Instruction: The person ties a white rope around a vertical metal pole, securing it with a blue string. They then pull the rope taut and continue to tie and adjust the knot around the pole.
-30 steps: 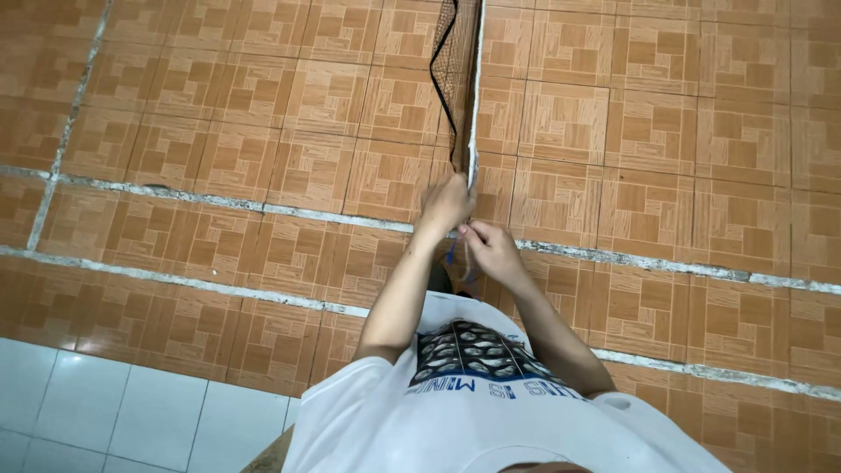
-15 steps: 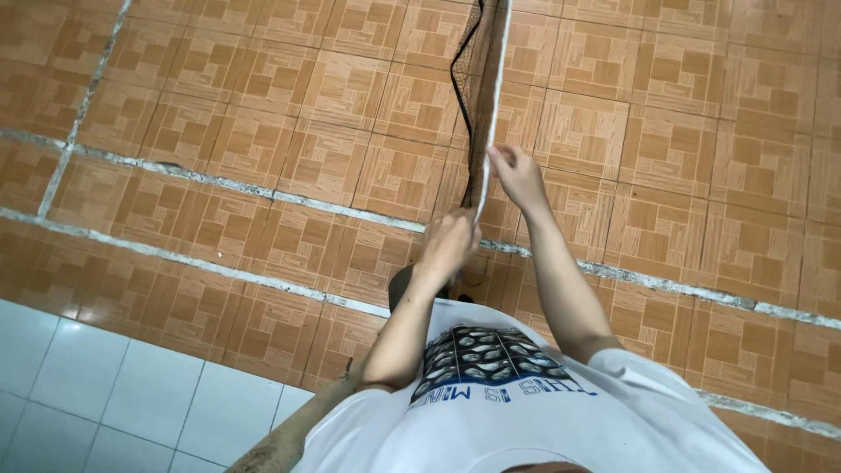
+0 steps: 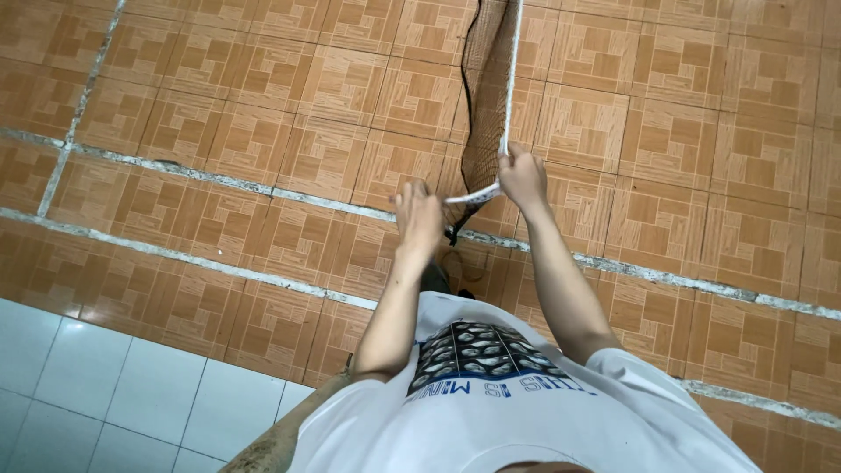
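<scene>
Orange-brown patterned floor tiles [image 3: 219, 131] fill the view beneath you, crossed by pale worn grout lines [image 3: 219, 184], with a patch of white tiles [image 3: 96, 394] at the lower left. You look straight down past your white printed shirt [image 3: 499, 412] at both of your arms.

Your right hand [image 3: 523, 175] is the farther one, raised ahead of you, and its grip is clamped on the white edge band [image 3: 509, 79] of a dark mesh net [image 3: 482, 123]. From that fist the band runs up and away, almost straight along your line of sight, until it leaves the top of the view; that is the net's long axis. The mesh hangs just left of the band, bounded on its far left by a black cord [image 3: 463, 79].

Your left hand [image 3: 419, 219] sits nearer to your body and to the left, its fingers curled round the short free end of the same white band. Between your two hands the band lies nearly crosswise, slanting up a little towards the right fist, so it bends sharply at your right grip. The left fingers look closed on it, though the back of the hand hides the contact itself.

So the bulk of the net lies beyond your right hand, and only the tail end reaches your left. Below your hands a bit of dark mesh droops towards the floor.
</scene>
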